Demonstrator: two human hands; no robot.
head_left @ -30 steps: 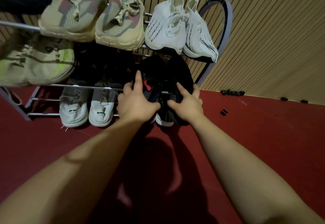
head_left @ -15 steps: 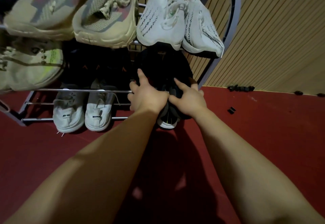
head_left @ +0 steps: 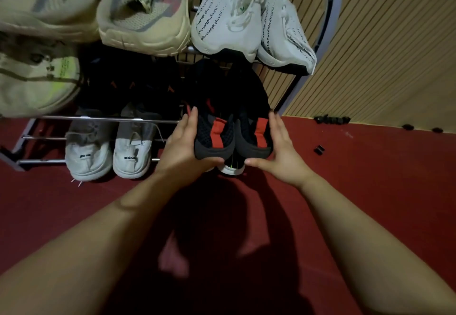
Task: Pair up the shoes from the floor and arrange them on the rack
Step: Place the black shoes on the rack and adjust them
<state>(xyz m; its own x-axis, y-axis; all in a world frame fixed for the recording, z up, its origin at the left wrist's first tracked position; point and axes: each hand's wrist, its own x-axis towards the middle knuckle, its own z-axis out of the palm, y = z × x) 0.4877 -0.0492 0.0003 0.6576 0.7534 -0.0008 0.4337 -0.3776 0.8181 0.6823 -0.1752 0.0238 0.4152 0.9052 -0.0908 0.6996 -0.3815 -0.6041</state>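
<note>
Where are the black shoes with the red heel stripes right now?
In the head view, centre: the black shoes are held between the left hand and right hand at the right end of the rack, just below the white knit sneakers.

Steel rack [head_left: 111, 118] — paired sneakers [head_left: 227, 18] on tiers
</note>
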